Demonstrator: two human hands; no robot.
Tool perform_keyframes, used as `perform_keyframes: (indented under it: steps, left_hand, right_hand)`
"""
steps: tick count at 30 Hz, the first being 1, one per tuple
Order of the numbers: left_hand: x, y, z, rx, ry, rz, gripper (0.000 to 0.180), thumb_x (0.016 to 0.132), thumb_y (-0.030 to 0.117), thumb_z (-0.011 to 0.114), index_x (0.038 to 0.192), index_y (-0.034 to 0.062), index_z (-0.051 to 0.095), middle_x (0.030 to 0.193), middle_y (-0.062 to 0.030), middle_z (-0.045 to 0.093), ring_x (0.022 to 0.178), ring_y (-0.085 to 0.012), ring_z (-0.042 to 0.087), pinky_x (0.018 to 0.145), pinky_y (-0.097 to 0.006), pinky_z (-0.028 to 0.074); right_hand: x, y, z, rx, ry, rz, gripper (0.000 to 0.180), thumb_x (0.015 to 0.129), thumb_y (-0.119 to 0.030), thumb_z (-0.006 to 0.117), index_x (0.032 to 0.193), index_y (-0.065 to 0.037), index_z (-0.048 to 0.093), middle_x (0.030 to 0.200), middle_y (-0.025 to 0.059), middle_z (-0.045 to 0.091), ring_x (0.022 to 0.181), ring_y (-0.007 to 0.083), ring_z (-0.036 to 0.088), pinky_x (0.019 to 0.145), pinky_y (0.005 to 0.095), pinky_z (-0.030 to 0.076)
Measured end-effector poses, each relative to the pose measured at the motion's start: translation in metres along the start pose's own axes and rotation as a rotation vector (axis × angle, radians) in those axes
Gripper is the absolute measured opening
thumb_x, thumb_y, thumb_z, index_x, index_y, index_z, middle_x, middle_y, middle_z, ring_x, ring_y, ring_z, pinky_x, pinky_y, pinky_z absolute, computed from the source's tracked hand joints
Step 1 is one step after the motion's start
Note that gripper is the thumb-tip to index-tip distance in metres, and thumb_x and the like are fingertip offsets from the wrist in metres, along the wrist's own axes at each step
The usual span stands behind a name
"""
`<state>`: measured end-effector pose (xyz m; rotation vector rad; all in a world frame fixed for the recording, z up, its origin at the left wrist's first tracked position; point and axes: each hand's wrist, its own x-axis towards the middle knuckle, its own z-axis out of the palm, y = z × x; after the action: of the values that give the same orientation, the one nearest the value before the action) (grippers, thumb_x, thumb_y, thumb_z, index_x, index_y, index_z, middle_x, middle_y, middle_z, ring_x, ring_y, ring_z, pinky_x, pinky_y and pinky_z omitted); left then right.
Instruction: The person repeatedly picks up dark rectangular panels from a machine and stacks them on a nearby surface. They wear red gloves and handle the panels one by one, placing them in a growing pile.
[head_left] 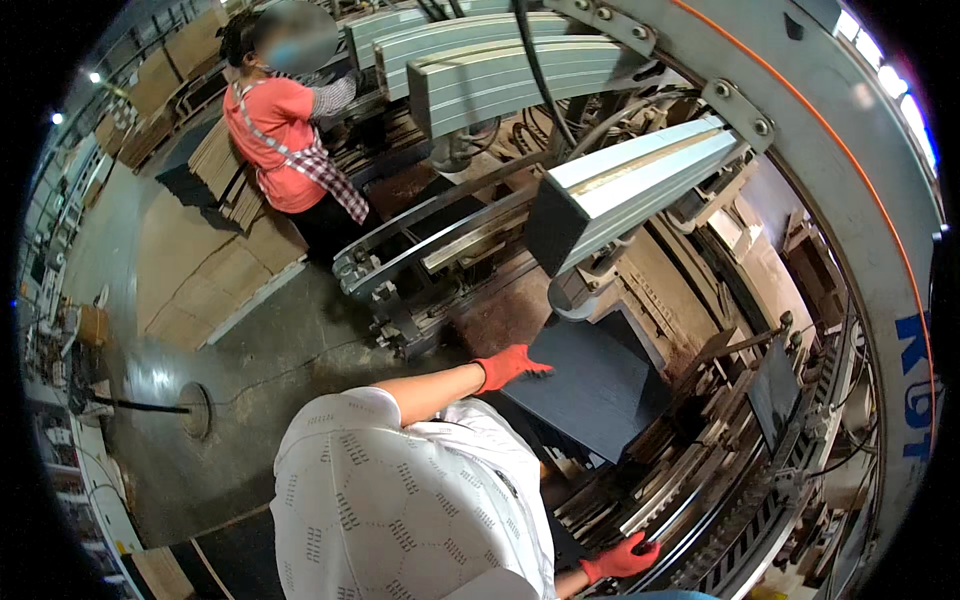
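Observation:
A dark grey flat board (598,385) lies on the machine bed in front of me. My left hand (510,368), in a red glove with dark fingertips, is at its near left edge, fingers stretched out over its surface. My right hand (620,558), gloved the same way, is off to the lower right beside the metal rails (690,525). Its fingers are apart, and nothing shows in them. Above the board's far edge hangs a round metal foot (573,298) under a long silver beam (635,185).
Several more silver beams (520,80) hang from a grey frame (840,150). A second dark panel (774,395) leans by the rails. At upper left a person in a coral shirt (275,125) works near stacked boards (215,170). A round-based stand (195,410) is on the floor.

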<state>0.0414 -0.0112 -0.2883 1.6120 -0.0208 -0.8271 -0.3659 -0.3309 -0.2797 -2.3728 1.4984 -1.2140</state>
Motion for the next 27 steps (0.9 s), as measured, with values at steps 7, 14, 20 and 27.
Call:
perform_keyframes:
  steps: [7, 14, 20, 27]
  left_hand:
    - [-0.018, -0.006, 0.062, 0.092, -0.405, 0.344, 0.037, 0.092, 0.01, 0.069, 0.129, 0.0132, 0.065, 0.112, -0.0102, 0.059, 0.101, -0.0261, 0.059, 0.092, -0.038, 0.051]
    - [-0.054, 0.068, 0.143, -0.231, -0.608, 0.12, 0.058, 0.093, 0.02, 0.077, 0.134, -0.0011, 0.042, 0.13, -0.0119, 0.055, 0.12, -0.0177, 0.053, 0.104, -0.034, 0.047]
    - [-0.05, 0.053, 0.261, -0.276, -0.666, 0.179, 0.067, 0.094, 0.007, 0.073, 0.149, -0.0009, 0.036, 0.146, -0.0108, 0.051, 0.13, -0.0192, 0.052, 0.111, -0.032, 0.041]
    - [-0.011, 0.016, 0.386, -0.19, -0.615, 0.425, 0.07, 0.094, 0.0, 0.069, 0.154, 0.0012, 0.033, 0.149, -0.0145, 0.05, 0.134, -0.0247, 0.051, 0.112, -0.035, 0.04]
  right_hand:
    - [-0.088, -0.157, 0.028, 1.426, -0.322, 0.396, 0.056, 0.094, 0.0, 0.061, 0.148, 0.004, 0.046, 0.138, 0.0215, 0.059, 0.128, 0.031, 0.057, 0.112, 0.0429, 0.043]
    - [-0.054, -0.125, 0.027, 0.984, -0.37, 0.307, 0.038, 0.099, -0.003, 0.063, 0.135, 0.006, 0.058, 0.135, 0.0092, 0.06, 0.121, 0.019, 0.058, 0.106, 0.0356, 0.045]
    - [0.037, -0.099, -0.018, 1.059, 0.071, 0.644, 0.029, 0.097, -0.012, 0.071, 0.122, 0.003, 0.067, 0.12, 0.002, 0.065, 0.103, 0.0155, 0.06, 0.094, 0.0342, 0.049]
    - [0.081, -0.042, 0.0, -0.308, -0.031, 0.754, 0.061, 0.098, -0.057, 0.057, 0.095, 0.002, 0.07, 0.103, 0.0265, 0.071, 0.098, 0.0468, 0.065, 0.087, 0.0599, 0.048]
